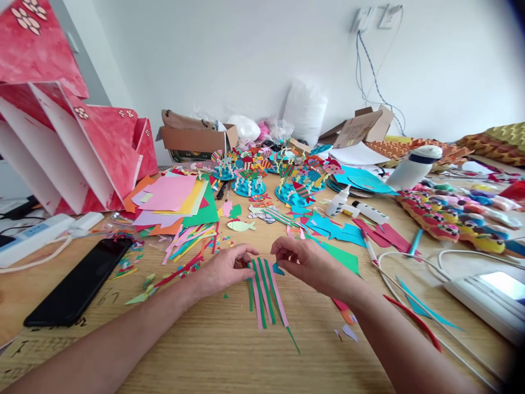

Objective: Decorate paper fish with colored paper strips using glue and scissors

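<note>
A piece of alternating pink and green paper strips (264, 293) lies just above the table, its loose ends fanning toward me. My left hand (225, 268) pinches its upper left edge between thumb and fingers. My right hand (299, 260) is closed in a pinch beside the upper right edge; whether its fingertips hold a strip is hidden. Under that hand's fingers a small blue paper scrap (278, 268) shows. Beyond the hands lie a pale green paper fish (241, 226) and a bundle of striped strips (283, 216).
Stacked coloured paper (172, 194) and a black phone (77, 282) are on the left. Behind stand several blue paper decorations (249, 186). A glue bottle (338, 201), blue paper pieces (334, 227), white cables (410, 295) and a white device (488, 298) occupy the right.
</note>
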Demonstrator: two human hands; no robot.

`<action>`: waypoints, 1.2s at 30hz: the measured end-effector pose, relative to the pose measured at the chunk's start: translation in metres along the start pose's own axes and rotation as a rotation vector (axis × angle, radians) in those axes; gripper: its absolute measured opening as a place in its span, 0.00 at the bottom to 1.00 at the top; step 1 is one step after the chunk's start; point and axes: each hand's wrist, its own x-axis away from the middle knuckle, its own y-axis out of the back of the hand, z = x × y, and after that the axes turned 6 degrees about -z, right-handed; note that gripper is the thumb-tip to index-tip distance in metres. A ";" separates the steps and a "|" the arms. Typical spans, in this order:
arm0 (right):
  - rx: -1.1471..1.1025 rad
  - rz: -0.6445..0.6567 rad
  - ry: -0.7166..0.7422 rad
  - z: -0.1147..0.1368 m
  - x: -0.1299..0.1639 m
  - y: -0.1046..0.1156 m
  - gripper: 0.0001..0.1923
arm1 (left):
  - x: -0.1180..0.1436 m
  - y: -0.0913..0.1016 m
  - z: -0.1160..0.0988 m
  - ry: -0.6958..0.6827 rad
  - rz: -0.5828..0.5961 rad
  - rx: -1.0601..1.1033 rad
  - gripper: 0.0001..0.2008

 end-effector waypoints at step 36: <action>-0.859 -0.005 -0.379 0.006 -0.033 -0.018 0.12 | 0.002 0.006 -0.043 0.024 -0.327 0.334 0.13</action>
